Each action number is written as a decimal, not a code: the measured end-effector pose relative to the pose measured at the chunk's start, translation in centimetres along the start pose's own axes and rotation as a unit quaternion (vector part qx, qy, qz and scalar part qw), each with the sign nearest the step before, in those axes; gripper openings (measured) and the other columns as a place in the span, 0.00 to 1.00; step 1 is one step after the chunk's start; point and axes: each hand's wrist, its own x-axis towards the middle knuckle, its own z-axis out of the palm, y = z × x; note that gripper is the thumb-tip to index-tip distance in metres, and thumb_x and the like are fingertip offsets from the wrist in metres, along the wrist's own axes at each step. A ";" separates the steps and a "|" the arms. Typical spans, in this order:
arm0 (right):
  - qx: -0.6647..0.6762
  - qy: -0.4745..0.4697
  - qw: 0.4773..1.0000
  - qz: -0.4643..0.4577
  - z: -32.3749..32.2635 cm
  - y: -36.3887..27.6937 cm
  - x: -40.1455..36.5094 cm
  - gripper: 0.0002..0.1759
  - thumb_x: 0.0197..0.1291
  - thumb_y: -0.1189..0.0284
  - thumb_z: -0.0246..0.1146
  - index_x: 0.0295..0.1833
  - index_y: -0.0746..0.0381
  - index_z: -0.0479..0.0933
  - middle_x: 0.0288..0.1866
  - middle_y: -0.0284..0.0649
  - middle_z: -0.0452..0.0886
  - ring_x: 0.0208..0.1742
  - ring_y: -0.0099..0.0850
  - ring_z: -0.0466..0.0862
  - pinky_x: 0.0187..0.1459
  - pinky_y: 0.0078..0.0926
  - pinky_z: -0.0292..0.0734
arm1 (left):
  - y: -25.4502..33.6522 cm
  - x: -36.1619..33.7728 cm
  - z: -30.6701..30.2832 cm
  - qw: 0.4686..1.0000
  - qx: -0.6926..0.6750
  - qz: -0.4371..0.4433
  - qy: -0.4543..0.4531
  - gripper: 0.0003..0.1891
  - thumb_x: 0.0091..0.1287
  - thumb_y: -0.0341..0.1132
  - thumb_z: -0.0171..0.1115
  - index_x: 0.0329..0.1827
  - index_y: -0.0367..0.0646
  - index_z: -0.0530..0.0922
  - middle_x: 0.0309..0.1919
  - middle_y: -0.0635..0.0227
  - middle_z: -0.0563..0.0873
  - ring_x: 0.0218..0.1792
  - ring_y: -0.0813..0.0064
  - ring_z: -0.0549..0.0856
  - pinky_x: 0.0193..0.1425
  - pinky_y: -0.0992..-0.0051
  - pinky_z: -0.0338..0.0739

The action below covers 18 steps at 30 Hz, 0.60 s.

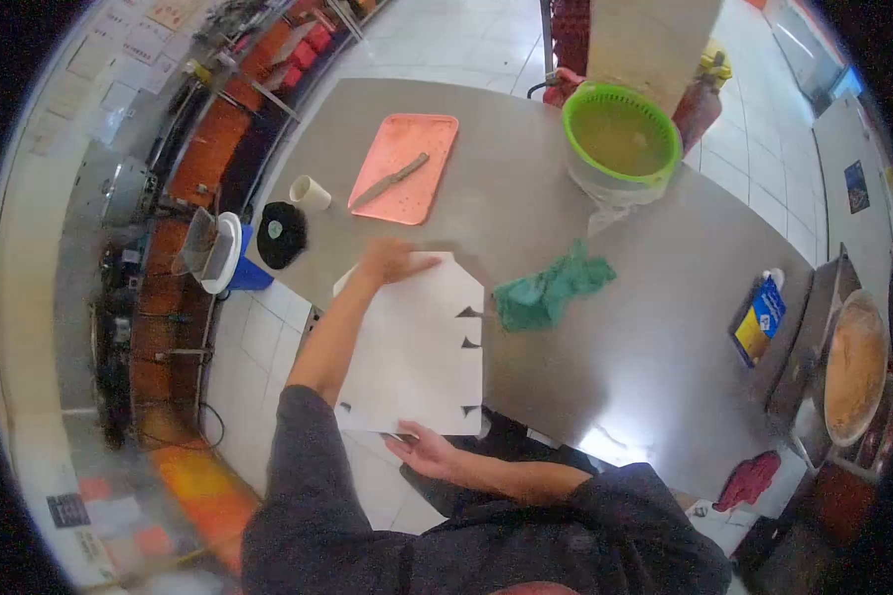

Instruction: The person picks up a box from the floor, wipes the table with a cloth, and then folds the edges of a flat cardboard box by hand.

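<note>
A flat white cardboard sheet (407,347) with slanted far corners and small dark cut-outs along its sides is in front of my body, partly over the table's near edge. My left hand (397,262) is closed on its far edge. At the near edge, my right hand (429,451) grips the sheet, some of its fingers hidden. To the right of the sheet lies a crumpled green cloth (551,288). Beyond it, a knife (391,184) rests on a pink cutting board (417,203).
The steel table (655,327) carries a white cup (310,193), a black cap-like item (282,235), and a green-rimmed basket (620,134). A blue-and-yellow packet (760,320) lies at the right. Beside the table stand a blue bin (248,263) and a round pan-like object (855,367).
</note>
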 end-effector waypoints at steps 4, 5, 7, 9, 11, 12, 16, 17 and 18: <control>-0.252 -0.141 0.948 0.133 5.5 -4.6 -4.0 0.18 0.74 0.61 0.54 0.56 0.65 0.75 0.52 0.48 0.82 0.50 0.35 0.84 0.55 0.31 0.81 | -0.6 0.4 1.8 0.969 -0.096 0.029 0.226 0.23 0.59 0.54 0.69 0.42 0.42 0.84 0.43 0.52 0.85 0.49 0.53 0.83 0.57 0.58 0.75; -0.449 -0.181 0.863 0.143 8.3 -6.6 -6.4 0.19 0.75 0.60 0.53 0.55 0.64 0.76 0.49 0.47 0.84 0.45 0.33 0.86 0.49 0.29 0.83 | -0.8 -0.3 2.5 0.913 -0.136 0.045 0.382 0.21 0.60 0.48 0.71 0.46 0.40 0.82 0.50 0.53 0.83 0.54 0.52 0.80 0.60 0.57 0.73; -0.651 -0.136 0.738 -0.114 13.2 -10.8 -7.5 0.14 0.73 0.64 0.57 0.50 0.64 0.78 0.38 0.42 0.85 0.31 0.28 0.86 0.34 0.26 0.82 | -0.4 -4.1 4.1 0.895 -0.212 -0.055 0.388 0.23 0.63 0.40 0.70 0.55 0.36 0.75 0.60 0.51 0.76 0.61 0.49 0.73 0.65 0.56 0.68; -0.655 -0.021 0.669 -0.350 18.9 -16.8 -5.6 0.12 0.69 0.66 0.61 0.42 0.64 0.80 0.28 0.37 0.84 0.28 0.25 0.84 0.31 0.25 0.80 | 1.0 -9.2 5.2 0.847 -0.242 -0.191 0.432 0.23 0.65 0.39 0.66 0.58 0.35 0.72 0.64 0.46 0.71 0.65 0.48 0.69 0.68 0.54 0.64; -0.657 0.164 0.424 -0.601 23.5 -23.1 0.0 0.18 0.66 0.61 0.60 0.34 0.67 0.80 0.23 0.43 0.83 0.27 0.35 0.85 0.32 0.31 0.79 | 2.0 -14.7 9.7 0.801 -0.123 -0.389 0.439 0.28 0.66 0.41 0.65 0.62 0.32 0.66 0.65 0.43 0.67 0.68 0.48 0.63 0.72 0.48 0.56; -0.689 0.235 0.342 -0.594 24.5 -26.6 3.5 0.22 0.65 0.57 0.61 0.37 0.68 0.81 0.28 0.48 0.85 0.32 0.45 0.86 0.34 0.37 0.80 | 2.5 -17.3 12.4 0.770 -0.087 -0.479 0.412 0.28 0.67 0.41 0.65 0.62 0.33 0.66 0.66 0.42 0.65 0.67 0.46 0.66 0.69 0.50 0.62; -0.711 0.329 0.357 -0.509 29.1 -29.2 7.7 0.17 0.64 0.62 0.61 0.40 0.66 0.83 0.38 0.52 0.85 0.40 0.51 0.85 0.42 0.46 0.80 | 4.4 -25.0 20.4 0.527 -0.579 -0.510 0.356 0.41 0.69 0.41 0.64 0.75 0.35 0.48 0.70 0.44 0.57 0.65 0.52 0.70 0.64 0.57 0.73; -0.684 0.344 0.361 -0.533 29.1 -29.4 9.5 0.14 0.64 0.66 0.60 0.41 0.66 0.83 0.37 0.52 0.84 0.42 0.52 0.86 0.46 0.48 0.81 | 5.0 -24.7 19.5 0.537 -0.578 -0.505 0.350 0.41 0.69 0.41 0.64 0.75 0.35 0.48 0.70 0.44 0.57 0.65 0.52 0.70 0.64 0.57 0.73; -0.675 0.351 0.369 -0.535 28.8 -30.0 11.3 0.14 0.64 0.66 0.60 0.41 0.66 0.83 0.37 0.52 0.84 0.42 0.52 0.86 0.46 0.48 0.81 | 6.0 -24.4 17.3 0.544 -0.576 -0.508 0.339 0.44 0.69 0.42 0.64 0.76 0.35 0.43 0.70 0.44 0.57 0.66 0.54 0.69 0.66 0.58 0.72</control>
